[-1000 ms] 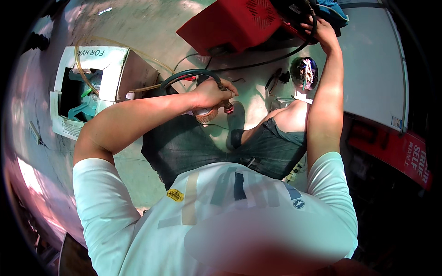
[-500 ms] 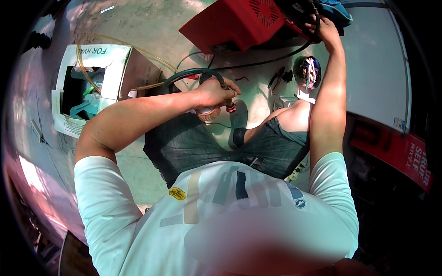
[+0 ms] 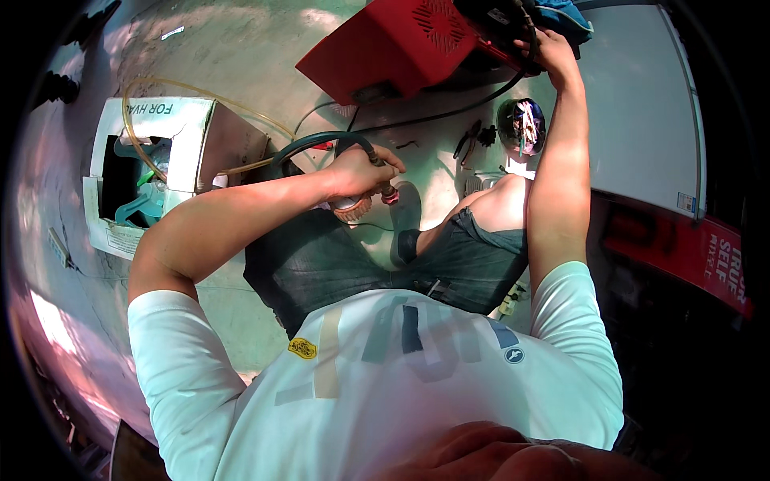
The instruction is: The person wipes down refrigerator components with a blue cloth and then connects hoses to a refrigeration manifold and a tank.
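Note:
My left hand (image 3: 361,170) is closed round the end of a dark green hose (image 3: 321,138), above my lap. A red fitting (image 3: 390,195) sticks out below its fingers. Beneath the palm hangs a round gauge (image 3: 351,210) with a ribbed orange-brown rim, its face mostly hidden by the hand. Far right, my right hand (image 3: 555,54) reaches to the black end of a red machine (image 3: 385,52). Its fingers are bent round a black hose (image 3: 527,60) there; the thumb is hidden. That hose runs left across the floor towards the green one.
At left stands an open white carton (image 3: 148,132) with a teal-topped container (image 3: 144,207) inside; a yellow hose (image 3: 224,98) leads from it. Pliers (image 3: 467,143) and a dark bowl of small items (image 3: 521,127) lie near my right knee. A large grey-white panel (image 3: 642,104) borders the right.
The view has shifted slightly, so the machine and carton sit farther left in it. Both hands keep about the same places and grips.

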`<state>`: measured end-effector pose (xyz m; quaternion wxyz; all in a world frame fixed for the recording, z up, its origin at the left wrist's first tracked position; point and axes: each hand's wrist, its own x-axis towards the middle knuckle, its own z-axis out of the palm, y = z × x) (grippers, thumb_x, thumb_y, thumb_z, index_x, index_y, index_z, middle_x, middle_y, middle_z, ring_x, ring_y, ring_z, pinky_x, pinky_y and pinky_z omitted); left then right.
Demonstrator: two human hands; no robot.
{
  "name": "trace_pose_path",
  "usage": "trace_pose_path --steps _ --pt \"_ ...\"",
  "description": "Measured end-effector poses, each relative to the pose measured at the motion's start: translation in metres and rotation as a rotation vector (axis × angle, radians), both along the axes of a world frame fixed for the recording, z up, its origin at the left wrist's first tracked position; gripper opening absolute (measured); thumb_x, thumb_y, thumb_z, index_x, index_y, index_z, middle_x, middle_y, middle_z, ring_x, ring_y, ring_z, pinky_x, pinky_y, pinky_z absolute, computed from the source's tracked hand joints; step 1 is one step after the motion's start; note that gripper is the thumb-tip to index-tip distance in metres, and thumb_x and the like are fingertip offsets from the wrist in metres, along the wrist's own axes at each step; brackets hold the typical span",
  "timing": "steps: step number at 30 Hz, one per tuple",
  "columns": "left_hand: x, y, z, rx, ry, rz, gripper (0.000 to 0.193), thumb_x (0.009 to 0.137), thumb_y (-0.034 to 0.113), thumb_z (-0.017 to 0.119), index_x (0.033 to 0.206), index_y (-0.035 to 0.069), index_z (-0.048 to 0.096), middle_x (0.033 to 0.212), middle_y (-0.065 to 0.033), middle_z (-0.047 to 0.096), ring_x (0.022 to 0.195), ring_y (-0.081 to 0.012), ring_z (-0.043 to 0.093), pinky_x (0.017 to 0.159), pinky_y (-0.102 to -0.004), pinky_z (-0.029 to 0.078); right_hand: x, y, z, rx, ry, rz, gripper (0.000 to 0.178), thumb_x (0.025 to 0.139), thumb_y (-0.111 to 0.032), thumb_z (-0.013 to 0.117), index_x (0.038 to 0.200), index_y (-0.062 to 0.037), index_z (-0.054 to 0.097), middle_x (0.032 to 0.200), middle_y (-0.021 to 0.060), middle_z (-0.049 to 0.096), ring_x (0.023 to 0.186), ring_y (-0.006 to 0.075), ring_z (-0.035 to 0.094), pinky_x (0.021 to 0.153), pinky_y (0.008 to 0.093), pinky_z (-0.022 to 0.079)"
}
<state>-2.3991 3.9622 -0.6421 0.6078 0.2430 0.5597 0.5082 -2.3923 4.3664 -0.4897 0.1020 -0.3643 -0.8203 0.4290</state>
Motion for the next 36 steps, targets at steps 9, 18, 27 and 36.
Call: trace_pose_path --steps 9,18,27,36 --pt "-0.003 -0.001 -0.001 -0.024 -0.021 -0.033 0.021 0.096 0.012 0.063 0.112 0.002 0.071 0.086 -0.0061 0.073 0.069 -0.0098 0.066 0.064 -0.0254 0.053 -0.002 -0.012 0.011 -0.006 -0.023 -0.045 0.028 0.104 -0.018 0.053 0.114 0.0073 0.058 0.098 0.0136 0.071 0.091 0.0192 0.074 0.063 0.0254 0.053" --pt "0.001 -0.001 0.001 -0.004 -0.007 0.017 0.019 0.097 0.007 0.059 0.110 0.000 0.071 0.070 -0.0027 0.062 0.059 -0.0084 0.056 0.053 -0.0268 0.045 0.008 0.014 0.004 0.092 0.038 0.001 0.029 0.103 -0.017 0.053 0.114 0.0063 0.065 0.097 0.0114 0.076 0.070 0.0165 0.072 0.061 0.0281 0.056" --pt "-0.002 -0.003 0.001 -0.026 -0.063 -0.023 0.022 0.099 0.010 0.057 0.115 -0.002 0.067 0.083 -0.0079 0.073 0.076 -0.0120 0.073 0.063 -0.0237 0.053 0.003 -0.023 0.015 0.590 -0.310 -0.044 0.027 0.097 -0.015 0.057 0.115 -0.0040 0.073 0.077 0.0063 0.076 0.065 0.0140 0.073 0.063 0.0281 0.057" --pt "-0.002 -0.002 -0.002 -0.016 -0.056 -0.038 0.022 0.099 0.011 0.058 0.114 -0.001 0.068 0.082 -0.0070 0.073 0.072 -0.0099 0.071 0.063 -0.0239 0.052 0.003 -0.017 0.019 0.451 -0.279 -0.074 0.028 0.099 -0.019 0.056 0.117 -0.0079 0.073 0.078 0.0043 0.076 0.066 0.0129 0.074 0.062 0.0271 0.056"
